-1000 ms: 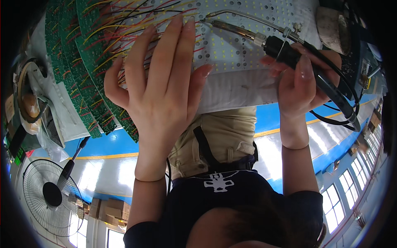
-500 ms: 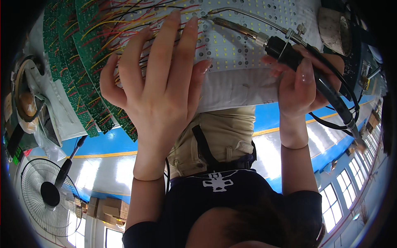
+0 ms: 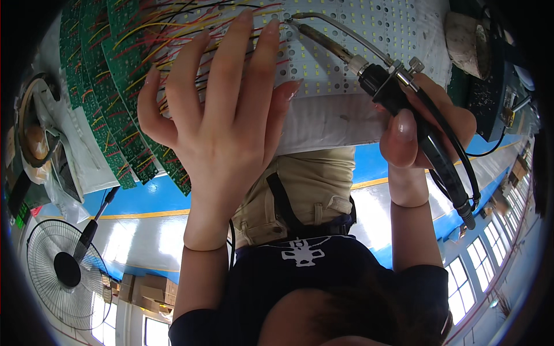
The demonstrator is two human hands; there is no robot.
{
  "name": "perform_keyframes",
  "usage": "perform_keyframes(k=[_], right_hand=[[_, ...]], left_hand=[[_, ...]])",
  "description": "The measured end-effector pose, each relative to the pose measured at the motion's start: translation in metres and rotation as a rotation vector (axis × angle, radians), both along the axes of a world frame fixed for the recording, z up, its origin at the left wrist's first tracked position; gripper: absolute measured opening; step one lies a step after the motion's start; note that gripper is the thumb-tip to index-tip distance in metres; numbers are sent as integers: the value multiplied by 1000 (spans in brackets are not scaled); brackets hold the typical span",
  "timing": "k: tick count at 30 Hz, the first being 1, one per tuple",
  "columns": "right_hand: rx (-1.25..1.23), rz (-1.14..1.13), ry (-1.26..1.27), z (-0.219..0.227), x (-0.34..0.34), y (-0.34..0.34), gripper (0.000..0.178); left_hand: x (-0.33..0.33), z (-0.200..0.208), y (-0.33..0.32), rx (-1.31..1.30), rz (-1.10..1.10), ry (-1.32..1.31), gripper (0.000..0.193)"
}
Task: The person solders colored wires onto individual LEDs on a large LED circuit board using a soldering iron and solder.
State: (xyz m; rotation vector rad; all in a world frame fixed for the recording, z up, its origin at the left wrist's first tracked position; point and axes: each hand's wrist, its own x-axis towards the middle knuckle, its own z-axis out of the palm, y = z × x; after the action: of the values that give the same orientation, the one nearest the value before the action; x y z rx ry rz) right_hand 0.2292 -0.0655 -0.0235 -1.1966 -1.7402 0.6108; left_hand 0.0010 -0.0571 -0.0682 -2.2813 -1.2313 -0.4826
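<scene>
My left hand [image 3: 222, 115] lies palm down with its fingers spread over red, yellow and black wires [image 3: 164, 37]. The wires run from green circuit boards [image 3: 124, 52] toward a white LED board [image 3: 323, 55], and my index and middle fingertips rest near their ends. In my right hand [image 3: 430, 124] is a soldering iron [image 3: 386, 89], gripped round its black handle and angled up to the left. Its tip meets the white board close to the wire ends, just right of my left fingertips. A thin metal feed tube [image 3: 346, 34] is clamped along the iron and curves toward the tip.
A dark box-shaped unit [image 3: 490, 106] and a worn whitish roll-like piece [image 3: 467, 46] stand at the right. Tape rings and plastic bags [image 3: 43, 138] lie at the left. A standing fan [image 3: 68, 271] and cardboard boxes [image 3: 153, 291] are beyond the table edge.
The soldering iron's handle has shifted left and its rear end has swung down and left, with my right thumb moving lower. My left hand has barely moved.
</scene>
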Motion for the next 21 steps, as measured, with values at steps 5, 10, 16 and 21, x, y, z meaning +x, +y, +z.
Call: perform_keyframes(k=[5, 10, 16, 21], right_hand=[[-19, 144, -345, 13, 3, 1, 22], [73, 67, -50, 4, -5, -2, 18], [113, 141, -206, 9, -3, -1, 20], [160, 88, -143, 5, -6, -3, 20]], left_hand=[[36, 36, -13, -197, 265, 250, 34], [48, 44, -17, -371, 339, -131, 34], [49, 43, -19, -391, 372, -166, 34], [50, 46, -20, -389, 393, -139, 34]])
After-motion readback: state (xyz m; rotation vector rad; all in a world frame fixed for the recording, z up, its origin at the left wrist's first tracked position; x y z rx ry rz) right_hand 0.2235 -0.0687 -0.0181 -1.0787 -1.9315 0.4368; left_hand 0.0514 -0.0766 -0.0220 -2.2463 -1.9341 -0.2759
